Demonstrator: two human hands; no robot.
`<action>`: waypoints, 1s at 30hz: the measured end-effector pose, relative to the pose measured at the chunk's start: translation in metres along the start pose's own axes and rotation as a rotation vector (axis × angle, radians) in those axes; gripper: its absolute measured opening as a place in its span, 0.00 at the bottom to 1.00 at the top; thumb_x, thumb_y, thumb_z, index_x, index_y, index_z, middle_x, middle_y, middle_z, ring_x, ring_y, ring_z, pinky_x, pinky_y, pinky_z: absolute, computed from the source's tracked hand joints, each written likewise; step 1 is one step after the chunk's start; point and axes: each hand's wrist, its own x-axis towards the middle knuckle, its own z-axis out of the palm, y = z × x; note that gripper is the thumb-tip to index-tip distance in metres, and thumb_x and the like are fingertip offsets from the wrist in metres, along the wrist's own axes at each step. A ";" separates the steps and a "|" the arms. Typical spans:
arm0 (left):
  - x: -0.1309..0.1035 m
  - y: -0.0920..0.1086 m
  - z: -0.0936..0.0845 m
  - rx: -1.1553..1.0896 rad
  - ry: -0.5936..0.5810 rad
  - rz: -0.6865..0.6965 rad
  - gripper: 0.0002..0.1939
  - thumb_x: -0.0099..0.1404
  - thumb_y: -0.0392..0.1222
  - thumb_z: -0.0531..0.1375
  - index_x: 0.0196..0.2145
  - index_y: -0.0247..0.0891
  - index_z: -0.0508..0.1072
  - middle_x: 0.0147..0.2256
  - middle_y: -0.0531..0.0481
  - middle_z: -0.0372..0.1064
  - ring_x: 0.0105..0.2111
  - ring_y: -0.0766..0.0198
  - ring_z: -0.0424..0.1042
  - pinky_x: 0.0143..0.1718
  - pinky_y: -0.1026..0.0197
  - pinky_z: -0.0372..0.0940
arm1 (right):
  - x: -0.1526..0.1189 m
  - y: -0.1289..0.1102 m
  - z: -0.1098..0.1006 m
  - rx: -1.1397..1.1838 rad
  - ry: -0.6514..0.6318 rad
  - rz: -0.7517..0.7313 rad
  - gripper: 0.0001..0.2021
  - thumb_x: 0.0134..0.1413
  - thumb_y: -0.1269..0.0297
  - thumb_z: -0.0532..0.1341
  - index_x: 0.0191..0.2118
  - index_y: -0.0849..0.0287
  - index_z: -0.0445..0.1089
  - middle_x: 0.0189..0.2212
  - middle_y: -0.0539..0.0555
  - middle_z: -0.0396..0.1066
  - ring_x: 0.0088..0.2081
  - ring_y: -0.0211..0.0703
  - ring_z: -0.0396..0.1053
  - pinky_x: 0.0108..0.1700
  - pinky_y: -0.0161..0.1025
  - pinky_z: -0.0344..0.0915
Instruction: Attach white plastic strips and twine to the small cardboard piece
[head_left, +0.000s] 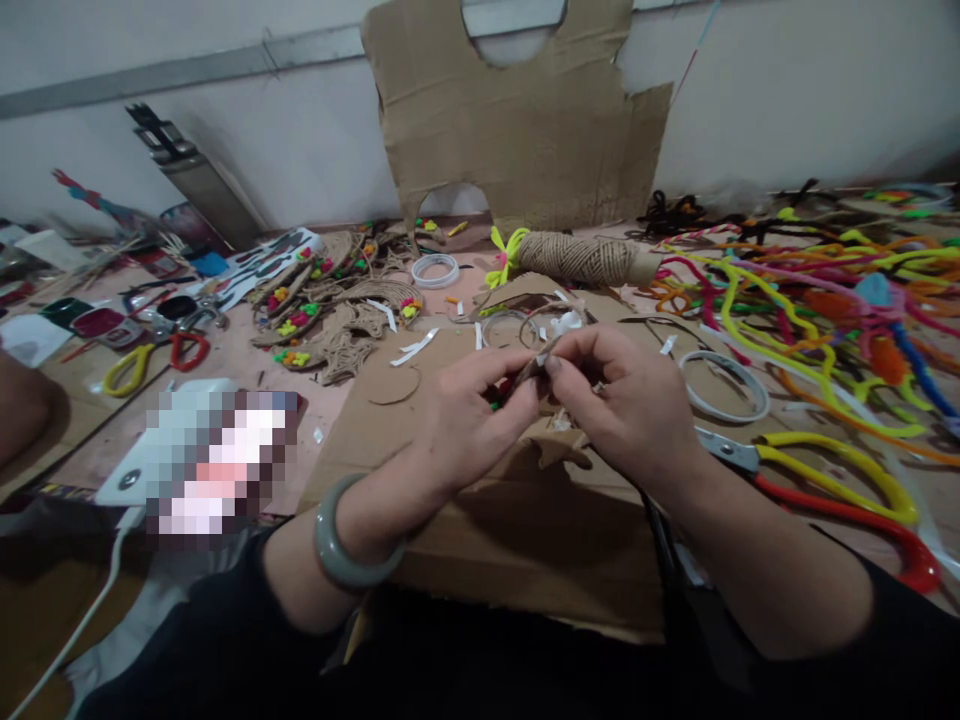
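My left hand (472, 415) is closed on a small brown cardboard piece (553, 350), most of it hidden behind the fingers. A thin white strip (541, 359) shows at its edge. My right hand (637, 390) pinches beside that strip at the same piece; whether its fingertips grip the strip or the cardboard cannot be made out. Specks of red and green show under the left fingers. Below the hands, a cardboard star shape (561, 450) lies on a large cardboard sheet (450, 560). Right of my right hand are a white tape ring (759, 395) and scissors with yellow and red handles (847, 500).
Twine-wrapped decorated shapes (337, 330) lie at the back left, near a twine spool (577, 258). Colourful pipe cleaners (817, 330) cover the right side. A white device with a cable (124, 485) and another person's arm (26, 410) are at left. A cut cardboard panel (517, 140) stands behind.
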 end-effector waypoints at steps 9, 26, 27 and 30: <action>0.002 0.002 -0.002 -0.137 -0.006 -0.139 0.07 0.62 0.35 0.59 0.35 0.38 0.78 0.27 0.51 0.75 0.28 0.65 0.73 0.26 0.65 0.68 | -0.001 0.004 0.005 0.183 -0.069 0.116 0.04 0.57 0.68 0.58 0.30 0.58 0.67 0.20 0.46 0.69 0.22 0.35 0.66 0.27 0.34 0.63; 0.011 0.008 -0.014 -0.293 -0.032 -0.415 0.05 0.62 0.36 0.60 0.29 0.38 0.75 0.19 0.57 0.65 0.19 0.71 0.62 0.20 0.66 0.60 | -0.004 0.016 0.006 0.161 0.126 0.010 0.07 0.63 0.67 0.56 0.40 0.56 0.72 0.26 0.48 0.73 0.24 0.35 0.68 0.27 0.34 0.65; 0.011 0.006 -0.015 -0.309 0.006 -0.419 0.04 0.61 0.37 0.61 0.29 0.38 0.75 0.19 0.56 0.65 0.20 0.70 0.62 0.20 0.66 0.60 | -0.002 0.020 0.005 0.145 0.181 0.024 0.07 0.63 0.66 0.56 0.39 0.56 0.71 0.27 0.48 0.72 0.24 0.36 0.67 0.27 0.35 0.65; 0.013 -0.007 -0.015 -0.383 0.113 -0.422 0.04 0.59 0.40 0.62 0.29 0.38 0.74 0.21 0.55 0.65 0.21 0.70 0.62 0.20 0.66 0.58 | 0.003 0.035 0.004 0.053 0.285 0.029 0.04 0.60 0.67 0.59 0.36 0.56 0.71 0.31 0.51 0.73 0.31 0.39 0.70 0.32 0.38 0.67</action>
